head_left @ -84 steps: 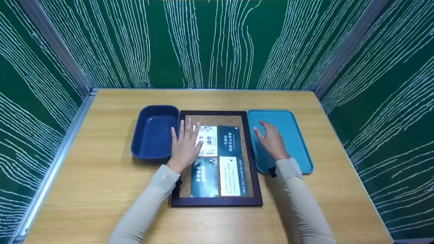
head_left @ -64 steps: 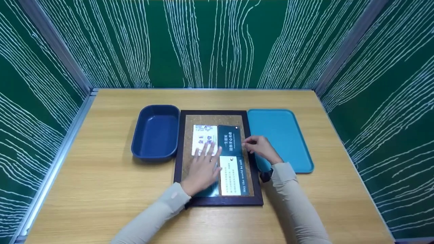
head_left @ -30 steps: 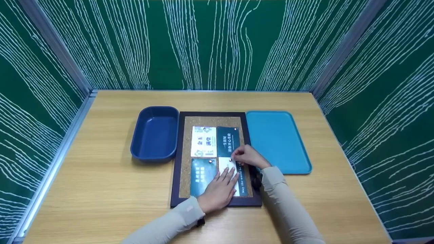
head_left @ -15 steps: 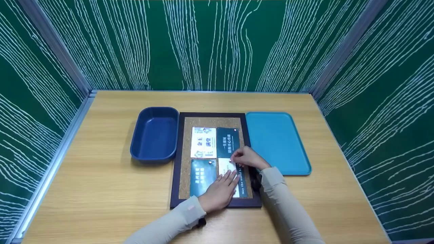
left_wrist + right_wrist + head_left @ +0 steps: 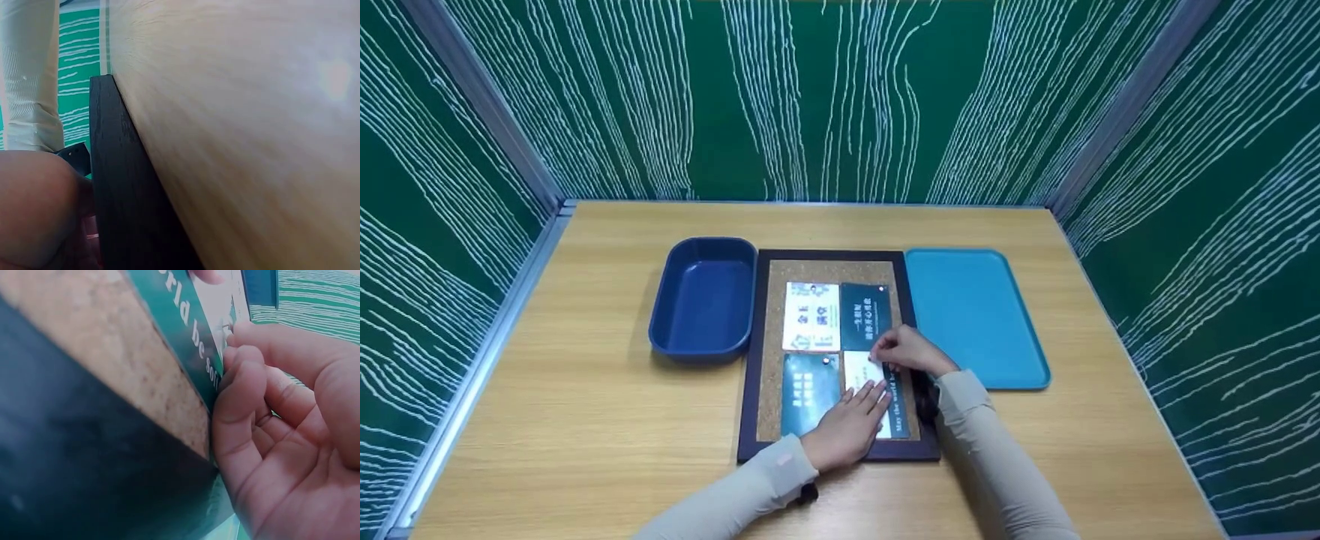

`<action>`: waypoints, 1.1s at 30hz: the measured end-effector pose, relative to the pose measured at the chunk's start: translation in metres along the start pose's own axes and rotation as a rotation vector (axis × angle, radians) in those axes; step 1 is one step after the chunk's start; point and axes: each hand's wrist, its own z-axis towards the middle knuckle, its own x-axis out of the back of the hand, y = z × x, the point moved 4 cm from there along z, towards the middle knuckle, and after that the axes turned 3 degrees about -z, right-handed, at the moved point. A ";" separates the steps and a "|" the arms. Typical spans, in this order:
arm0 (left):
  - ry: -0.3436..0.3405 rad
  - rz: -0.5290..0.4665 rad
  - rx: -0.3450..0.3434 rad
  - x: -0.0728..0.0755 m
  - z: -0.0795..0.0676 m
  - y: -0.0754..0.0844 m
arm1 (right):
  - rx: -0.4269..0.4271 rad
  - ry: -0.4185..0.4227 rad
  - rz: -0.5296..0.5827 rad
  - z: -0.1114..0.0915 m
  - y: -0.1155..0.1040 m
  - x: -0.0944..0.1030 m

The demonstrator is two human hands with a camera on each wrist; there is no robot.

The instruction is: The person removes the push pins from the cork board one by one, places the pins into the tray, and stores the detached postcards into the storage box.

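Observation:
A cork board [image 5: 877, 268] in a dark frame lies on the table, with two rows of printed cards pinned to it. My left hand [image 5: 847, 427] lies with fingers extended over the lower part of the lower-right card [image 5: 900, 421], which is white and dark green. At the top of that card my right hand [image 5: 911, 349] pinches a pushpin between thumb and forefinger. Its fingertips mostly cover the pin [image 5: 228, 327]. Small pins show on the upper-left card [image 5: 812, 319], the upper-right card [image 5: 864, 311] and the lower-left card [image 5: 806, 397].
A deep dark-blue bin [image 5: 701, 300] stands against the board's left side. The flat light-blue tray [image 5: 975, 315] sits along its right side. Wooden table [image 5: 585, 360] surrounds them, with green white-lined walls [image 5: 870, 97] behind and at both sides.
My left hand has moved from the upper-left card over the lower-left one onto the lower-right card. My right hand has come from over the tray to the lower-right card's pin, pinching it.

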 end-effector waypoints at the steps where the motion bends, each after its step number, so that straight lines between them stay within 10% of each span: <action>1: 0.000 -0.002 0.001 0.000 0.000 0.000 | -0.004 -0.002 -0.001 0.000 0.000 0.000; 33: -0.009 0.001 0.004 -0.005 0.000 -0.001 | 0.039 -0.040 -0.115 0.002 -0.004 -0.002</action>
